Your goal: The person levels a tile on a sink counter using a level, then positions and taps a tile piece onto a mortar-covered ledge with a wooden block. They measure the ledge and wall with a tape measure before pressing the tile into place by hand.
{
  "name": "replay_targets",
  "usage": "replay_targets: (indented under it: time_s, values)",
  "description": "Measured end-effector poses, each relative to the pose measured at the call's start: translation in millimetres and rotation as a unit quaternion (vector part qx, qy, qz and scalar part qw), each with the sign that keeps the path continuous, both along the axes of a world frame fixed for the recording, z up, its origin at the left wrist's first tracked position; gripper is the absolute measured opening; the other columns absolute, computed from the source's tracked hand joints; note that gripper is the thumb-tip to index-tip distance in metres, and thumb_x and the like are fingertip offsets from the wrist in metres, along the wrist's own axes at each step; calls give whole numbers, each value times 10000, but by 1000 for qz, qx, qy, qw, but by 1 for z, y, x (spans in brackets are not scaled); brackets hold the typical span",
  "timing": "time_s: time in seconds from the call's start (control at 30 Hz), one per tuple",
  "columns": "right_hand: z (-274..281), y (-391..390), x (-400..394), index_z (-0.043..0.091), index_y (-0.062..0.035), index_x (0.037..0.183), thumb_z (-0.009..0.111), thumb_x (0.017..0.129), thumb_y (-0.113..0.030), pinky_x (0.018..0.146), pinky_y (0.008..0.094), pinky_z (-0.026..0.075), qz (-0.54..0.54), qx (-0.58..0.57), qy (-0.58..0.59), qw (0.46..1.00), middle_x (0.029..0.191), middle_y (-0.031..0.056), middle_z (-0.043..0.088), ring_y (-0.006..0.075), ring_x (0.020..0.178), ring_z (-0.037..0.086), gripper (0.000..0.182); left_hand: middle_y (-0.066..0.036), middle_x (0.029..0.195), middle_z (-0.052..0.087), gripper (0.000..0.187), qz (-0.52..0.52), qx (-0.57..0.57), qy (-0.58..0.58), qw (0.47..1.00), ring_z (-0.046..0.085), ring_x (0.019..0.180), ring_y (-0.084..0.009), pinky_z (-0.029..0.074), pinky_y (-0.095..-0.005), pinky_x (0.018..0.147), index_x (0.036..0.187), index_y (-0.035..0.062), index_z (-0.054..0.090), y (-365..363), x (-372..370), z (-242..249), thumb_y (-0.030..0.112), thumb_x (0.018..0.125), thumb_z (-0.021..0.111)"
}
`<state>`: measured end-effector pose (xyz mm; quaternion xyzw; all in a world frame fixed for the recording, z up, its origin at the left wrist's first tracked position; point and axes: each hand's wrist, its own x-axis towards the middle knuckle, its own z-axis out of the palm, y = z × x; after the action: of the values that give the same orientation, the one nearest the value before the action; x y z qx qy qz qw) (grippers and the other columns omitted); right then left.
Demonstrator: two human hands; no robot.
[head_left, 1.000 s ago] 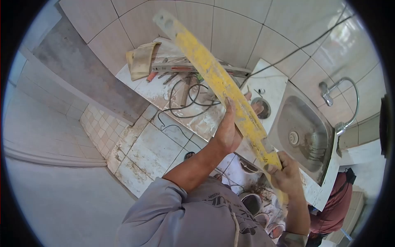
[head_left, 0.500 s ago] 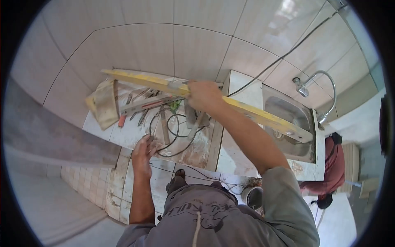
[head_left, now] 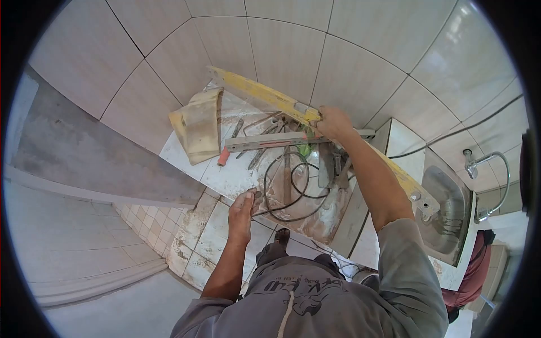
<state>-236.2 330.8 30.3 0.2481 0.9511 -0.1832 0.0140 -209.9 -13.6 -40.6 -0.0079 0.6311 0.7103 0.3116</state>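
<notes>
My right hand (head_left: 336, 124) grips a long yellow spirit level (head_left: 253, 90) near its middle. The level slants above the counter, its far left end near the tiled wall and its right end over the sink (head_left: 469, 219). By the counter's front edge, my left hand (head_left: 242, 208) is closed, with something small and greyish at its fingertips that I cannot make out. Close to that hand, a black cable (head_left: 267, 191) lies in loops. Behind it, a grey metal bar (head_left: 270, 141) lies across several hand tools, including a tool with a red handle (head_left: 224, 156).
A yellowish curved piece (head_left: 203, 127) stands at the counter's left end. A chrome faucet (head_left: 501, 158) rises beside the sink, and another cable (head_left: 451, 138) runs up along the wall. A person in a red shirt (head_left: 473, 276) is partly visible at lower right.
My view has turned, so the counter and sink appear rotated and shifted right. The spirit level stays in my right hand, much the same over the counter. Less of the other person shows.
</notes>
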Motion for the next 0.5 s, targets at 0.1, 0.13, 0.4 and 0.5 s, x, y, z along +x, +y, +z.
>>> replay_targets:
  time_s: [0.1, 0.13, 0.4, 0.5]
  values:
    - [-11, 4, -18, 695, -22, 954, 661, 790, -336, 784, 421, 527, 2, 5, -16, 1000, 806, 140, 707, 296, 810, 688, 356, -134, 1185, 631, 514, 10, -29, 7, 1000, 616, 1072, -226, 451, -333, 920, 1247, -1, 564, -10, -10, 0, 428, 965, 532]
    - [-18, 7, -25, 695, -22, 954, 661, 790, -336, 784, 421, 527, -2, 4, -19, 1000, 806, 140, 707, 296, 810, 688, 356, -134, 1185, 631, 514, 5, -30, 5, 1000, 616, 1072, -226, 451, -333, 920, 1247, -1, 564, -13, -15, 1, 428, 965, 532]
    - [-47, 18, -39, 699, -6, 917, 679, 778, -366, 720, 430, 533, -4, -67, -34, 997, 833, 172, 702, 315, 751, 689, 387, -111, 1167, 636, 496, 54, -88, 28, 994, 609, 1061, -205, 463, -334, 908, 1228, 2, 587, -24, -35, -20, 414, 954, 561]
    - [-51, 24, -44, 692, -8, 981, 686, 782, -384, 768, 435, 522, 11, -67, -42, 997, 916, 193, 697, 326, 846, 682, 425, -58, 1050, 654, 372, 101, -73, 42, 991, 596, 952, -129, 471, -270, 830, 1165, -9, 633, -21, -49, -29, 302, 970, 575]
